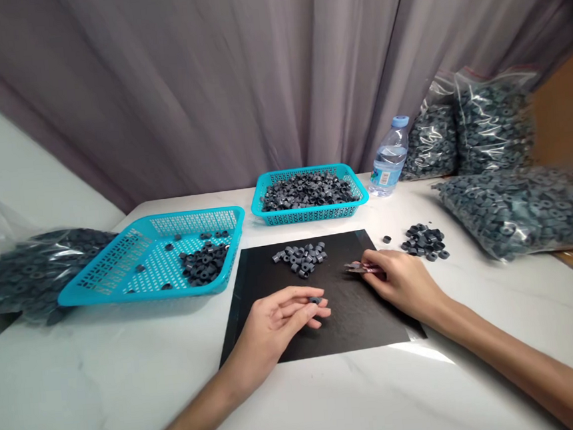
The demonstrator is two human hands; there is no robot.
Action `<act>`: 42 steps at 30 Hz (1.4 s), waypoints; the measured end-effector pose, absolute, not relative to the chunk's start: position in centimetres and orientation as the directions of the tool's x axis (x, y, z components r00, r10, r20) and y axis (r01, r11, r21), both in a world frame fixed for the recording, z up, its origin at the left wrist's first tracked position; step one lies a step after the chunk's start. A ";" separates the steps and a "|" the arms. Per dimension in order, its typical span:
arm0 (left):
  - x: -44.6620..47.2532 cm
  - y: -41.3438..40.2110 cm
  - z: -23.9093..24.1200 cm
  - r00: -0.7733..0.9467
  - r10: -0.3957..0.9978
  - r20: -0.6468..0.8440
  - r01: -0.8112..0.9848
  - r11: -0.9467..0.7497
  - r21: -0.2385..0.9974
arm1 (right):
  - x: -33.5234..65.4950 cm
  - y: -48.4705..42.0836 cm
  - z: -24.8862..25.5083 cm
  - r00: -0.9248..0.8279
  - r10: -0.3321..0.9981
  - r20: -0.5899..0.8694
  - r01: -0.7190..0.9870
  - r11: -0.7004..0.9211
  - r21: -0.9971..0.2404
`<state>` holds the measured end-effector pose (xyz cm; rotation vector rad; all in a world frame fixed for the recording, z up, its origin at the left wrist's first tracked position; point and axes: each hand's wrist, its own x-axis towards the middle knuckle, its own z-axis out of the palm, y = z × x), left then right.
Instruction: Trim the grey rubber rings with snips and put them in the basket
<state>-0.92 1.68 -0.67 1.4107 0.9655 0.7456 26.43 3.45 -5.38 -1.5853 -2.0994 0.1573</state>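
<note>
Between the thumb and fingers of my left hand (286,319) is a small dark grey ring-shaped piece (315,300), its hole showing. My right hand (406,281) is closed around a small metal tool with reddish handles (364,268), which looks like tweezers or small nippers; its tip points left. Both hands are over a black mat (347,330). A loose pile of the same grey rings (301,259) lies on the mat beyond my left hand. Another heap of rings (424,241) sits on the table past my right hand.
A turquoise basket (155,292) at left holds some rings; another turquoise basket (311,216) at the back is full of them. A water bottle (390,158) stands beside it. Plastic bags of rings (531,210) lie at right, and another bag (40,270) at left.
</note>
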 end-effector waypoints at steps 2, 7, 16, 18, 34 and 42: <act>-0.8 1.8 -0.6 0.443 0.891 -0.103 0.118 0.056 0.991 | 26.4 3.4 -5.4 -0.198 0.927 0.320 0.870 0.316 -0.377; -0.6 1.7 -0.3 0.407 0.906 -0.112 0.145 0.057 0.988 | 26.5 3.4 -5.4 -0.204 0.925 0.321 0.872 0.321 -0.370; -0.6 1.3 -0.4 0.389 0.918 -0.070 0.134 0.019 0.991 | 26.5 3.5 -5.7 -0.214 0.922 0.324 0.876 0.328 -0.354; -0.7 1.2 -0.4 0.409 0.910 -0.063 0.118 0.016 0.993 | 26.5 3.5 -5.7 -0.216 0.921 0.324 0.877 0.329 -0.350; -4.8 3.4 1.7 0.259 0.752 0.606 0.642 -0.603 0.474 | 26.5 3.5 -6.0 -0.236 0.918 0.320 0.872 0.346 -0.347; -11.4 6.3 4.0 -0.070 0.816 0.574 0.995 0.012 0.104 | 26.4 3.5 -5.9 -0.239 0.920 0.311 0.869 0.346 -0.354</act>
